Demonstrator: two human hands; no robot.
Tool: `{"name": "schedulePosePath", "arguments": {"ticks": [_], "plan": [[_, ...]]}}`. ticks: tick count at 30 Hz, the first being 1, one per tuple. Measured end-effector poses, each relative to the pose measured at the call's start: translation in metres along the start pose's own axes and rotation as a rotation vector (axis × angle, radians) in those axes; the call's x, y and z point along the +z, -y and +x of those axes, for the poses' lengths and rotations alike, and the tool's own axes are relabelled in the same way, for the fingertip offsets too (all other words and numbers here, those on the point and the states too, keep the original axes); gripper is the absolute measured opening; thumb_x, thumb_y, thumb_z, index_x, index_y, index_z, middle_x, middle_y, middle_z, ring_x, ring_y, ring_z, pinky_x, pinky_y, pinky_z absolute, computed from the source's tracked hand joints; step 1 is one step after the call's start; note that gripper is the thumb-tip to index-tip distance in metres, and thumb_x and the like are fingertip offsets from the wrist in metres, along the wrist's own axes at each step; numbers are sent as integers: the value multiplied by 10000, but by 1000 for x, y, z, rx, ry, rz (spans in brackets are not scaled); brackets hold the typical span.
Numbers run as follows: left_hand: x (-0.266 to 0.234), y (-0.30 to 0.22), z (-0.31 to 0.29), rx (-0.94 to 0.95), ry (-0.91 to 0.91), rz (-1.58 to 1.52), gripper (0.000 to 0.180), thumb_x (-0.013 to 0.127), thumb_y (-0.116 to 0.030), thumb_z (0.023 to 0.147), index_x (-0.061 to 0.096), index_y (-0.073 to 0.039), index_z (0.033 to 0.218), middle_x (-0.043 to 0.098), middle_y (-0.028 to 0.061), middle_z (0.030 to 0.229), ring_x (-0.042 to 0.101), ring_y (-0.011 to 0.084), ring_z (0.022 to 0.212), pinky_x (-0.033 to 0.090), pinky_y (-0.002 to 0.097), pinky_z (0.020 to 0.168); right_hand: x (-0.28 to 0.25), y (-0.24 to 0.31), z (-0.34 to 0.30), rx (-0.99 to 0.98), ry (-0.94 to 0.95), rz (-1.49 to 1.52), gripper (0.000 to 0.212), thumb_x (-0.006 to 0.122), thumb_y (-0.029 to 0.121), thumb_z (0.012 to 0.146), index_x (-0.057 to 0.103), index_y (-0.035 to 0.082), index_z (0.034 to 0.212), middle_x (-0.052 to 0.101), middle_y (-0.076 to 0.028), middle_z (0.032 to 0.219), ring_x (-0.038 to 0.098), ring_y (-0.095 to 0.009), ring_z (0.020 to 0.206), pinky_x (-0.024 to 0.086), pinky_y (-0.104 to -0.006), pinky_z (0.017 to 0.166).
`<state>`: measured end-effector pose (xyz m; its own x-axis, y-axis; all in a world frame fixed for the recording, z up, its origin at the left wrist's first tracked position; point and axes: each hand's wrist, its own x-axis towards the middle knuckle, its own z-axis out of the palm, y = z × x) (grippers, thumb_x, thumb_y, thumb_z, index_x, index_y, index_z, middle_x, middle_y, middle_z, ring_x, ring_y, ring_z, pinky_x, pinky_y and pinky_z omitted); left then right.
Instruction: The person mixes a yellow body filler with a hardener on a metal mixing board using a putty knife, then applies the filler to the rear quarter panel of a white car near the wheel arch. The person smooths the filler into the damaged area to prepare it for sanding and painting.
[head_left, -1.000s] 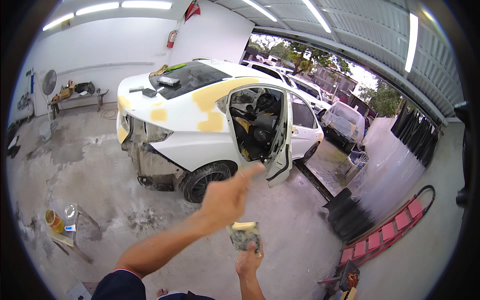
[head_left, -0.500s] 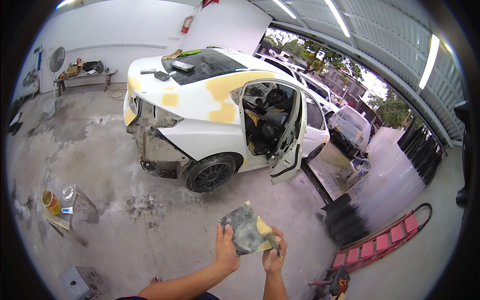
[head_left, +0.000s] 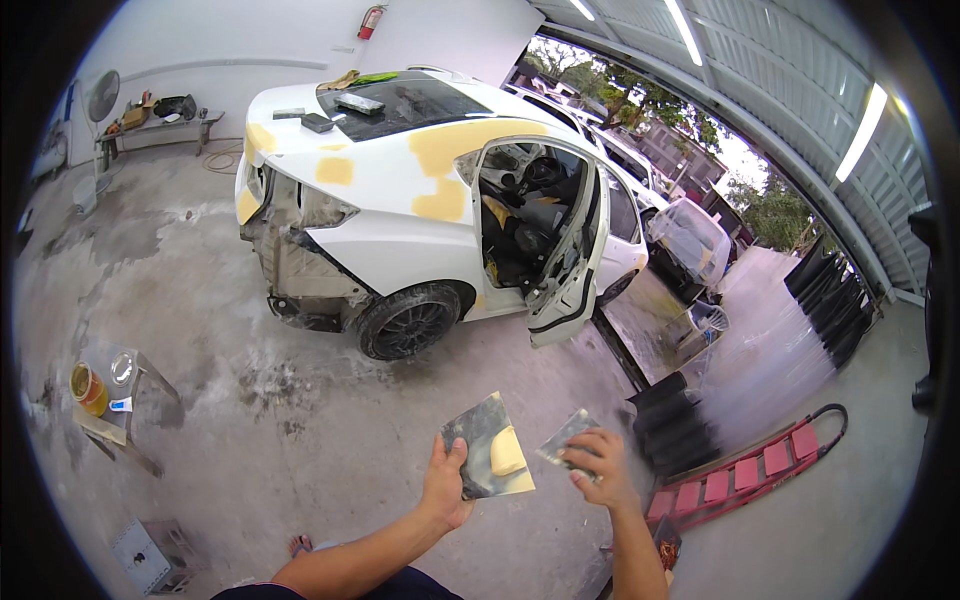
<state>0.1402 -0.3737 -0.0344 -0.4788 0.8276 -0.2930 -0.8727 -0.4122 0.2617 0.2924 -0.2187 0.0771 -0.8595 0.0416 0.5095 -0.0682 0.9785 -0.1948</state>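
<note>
My left hand (head_left: 445, 482) grips a dark, square mixing board (head_left: 478, 428) by its left edge, thumb on top. Toward the board's right side sits a smooth lump of pale yellow putty (head_left: 507, 452). Apart from the board, to its right, my right hand (head_left: 602, 470) is closed around a flat putty spreader (head_left: 566, 436) smudged grey and yellowish. That hand is slightly blurred, and its fingers hide part of the spreader. Ahead stands a white car (head_left: 400, 245) with yellow putty patches on its rear side, its rear door (head_left: 572, 290) open and its rear bumper off.
At the left a small stool (head_left: 150, 385) carries a tub (head_left: 88, 388) of yellowish material. A step stool (head_left: 145, 555) stands lower left. A red folding ladder (head_left: 745, 470) lies at the right, near plastic sheeting (head_left: 755, 345). Sanding blocks (head_left: 318, 122) rest on the car's boot.
My right hand has drawn the spreader off the board and away to the right. The putty, earlier against the spreader at the board's edge, now lies on the board. The view has shifted slightly.
</note>
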Motion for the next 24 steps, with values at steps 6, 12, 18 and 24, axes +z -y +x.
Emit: {"name": "schedulePosePath", "arguments": {"ticks": [6,12,18,24], "plan": [[3,10,32,84,-22,142,396,438,-165,1099,354,-190,1486,531,29,1379,574,192,1208,539,453,980,85,25,-19,275,-389,603,423,545,409,995,674,27,1123,631,-213,1262,579,-333,1173,450,-453,1005],[-23,5,47,49,-247,169,462,435,-132,1094,345,-197,1542,492,55,1442,554,214,1226,503,411,1028,51,-46,-46,237,-3,104,245,654,246,903,739,64,1045,714,-119,1141,625,-322,1124,484,-448,966],[-25,20,59,114,-181,459,431,418,-70,1079,430,-153,1501,551,102,1344,567,199,1181,505,357,982,64,-37,-4,417,323,-46,206,739,292,840,761,171,1005,737,9,1078,631,-199,1102,423,-442,911],[-42,13,74,96,-256,464,405,419,-51,1063,459,-92,1464,576,115,1307,578,206,1157,505,361,978,81,-25,6,252,299,-47,169,761,298,808,751,208,950,715,54,1038,614,-156,1034,352,-421,873]]}}
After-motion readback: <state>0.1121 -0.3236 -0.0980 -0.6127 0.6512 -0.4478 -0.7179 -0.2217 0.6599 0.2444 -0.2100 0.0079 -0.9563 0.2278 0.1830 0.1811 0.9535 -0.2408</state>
